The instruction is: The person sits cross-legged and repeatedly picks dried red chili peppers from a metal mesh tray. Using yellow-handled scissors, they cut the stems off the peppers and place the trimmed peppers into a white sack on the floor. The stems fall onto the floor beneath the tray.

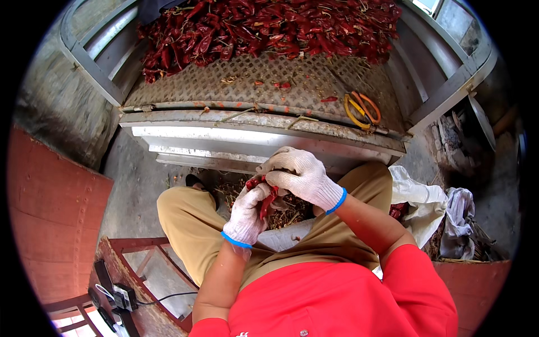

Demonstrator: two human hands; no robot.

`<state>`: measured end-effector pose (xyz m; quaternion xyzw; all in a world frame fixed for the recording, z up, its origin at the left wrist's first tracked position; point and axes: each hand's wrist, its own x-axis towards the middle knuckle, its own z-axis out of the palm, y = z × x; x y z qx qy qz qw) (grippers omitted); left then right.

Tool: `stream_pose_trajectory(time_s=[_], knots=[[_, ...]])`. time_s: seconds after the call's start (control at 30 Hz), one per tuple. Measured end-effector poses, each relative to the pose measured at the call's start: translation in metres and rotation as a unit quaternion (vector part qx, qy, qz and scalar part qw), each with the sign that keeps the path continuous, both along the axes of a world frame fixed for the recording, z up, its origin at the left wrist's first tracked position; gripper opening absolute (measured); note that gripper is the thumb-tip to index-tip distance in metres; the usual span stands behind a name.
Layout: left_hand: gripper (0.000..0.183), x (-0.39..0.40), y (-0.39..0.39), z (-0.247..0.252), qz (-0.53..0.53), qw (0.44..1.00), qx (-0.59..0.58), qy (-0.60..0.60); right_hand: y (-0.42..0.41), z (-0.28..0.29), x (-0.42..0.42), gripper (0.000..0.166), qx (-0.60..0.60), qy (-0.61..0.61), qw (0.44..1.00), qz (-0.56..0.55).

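Both hands wear white knitted gloves with blue cuffs and meet above the lap. My left hand (249, 210) is closed around dried red chili peppers (267, 202), whose ends stick out between the fingers. From the right, my right hand (298, 170) pinches at the top of the same peppers; its fingertips are partly hidden. Beyond them, a large heap of dried red chilies (269, 29) lies on a rusty patterned metal truck bed (252, 84). Scissors with orange and yellow handles (361, 110) rest near the bed's right front edge.
Stems and debris (290, 212) lie on the floor between the knees. White woven sacks (417, 189) stand at the right, with red chilies by them. A wooden stool or chair frame (139, 286) holding a black device and cable is at lower left. Metal side rails (446, 84) flank the bed.
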<state>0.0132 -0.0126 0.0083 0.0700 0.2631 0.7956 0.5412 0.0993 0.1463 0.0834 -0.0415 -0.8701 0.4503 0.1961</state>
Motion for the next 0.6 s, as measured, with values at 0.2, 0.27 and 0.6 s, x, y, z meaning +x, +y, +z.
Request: stream_pose_trajectory(time_s=[0.2, 0.27, 0.6], knots=[[0.045, 0.004, -0.001, 0.018, -0.023, 0.998, 0.025, 0.057, -0.003, -0.003, 0.001, 0.017, 0.019, 0.028, 0.999, -0.008], [0.044, 0.006, 0.004, 0.023, -0.005, 0.994, -0.008, 0.111, -0.008, 0.002, 0.002, 0.018, 0.052, 0.016, 0.998, -0.015], [0.021, 0.005, 0.0, 0.033, 0.018, 0.967, -0.14, 0.214, 0.001, 0.026, 0.004, 0.027, -0.33, -0.243, 0.911, -0.052]])
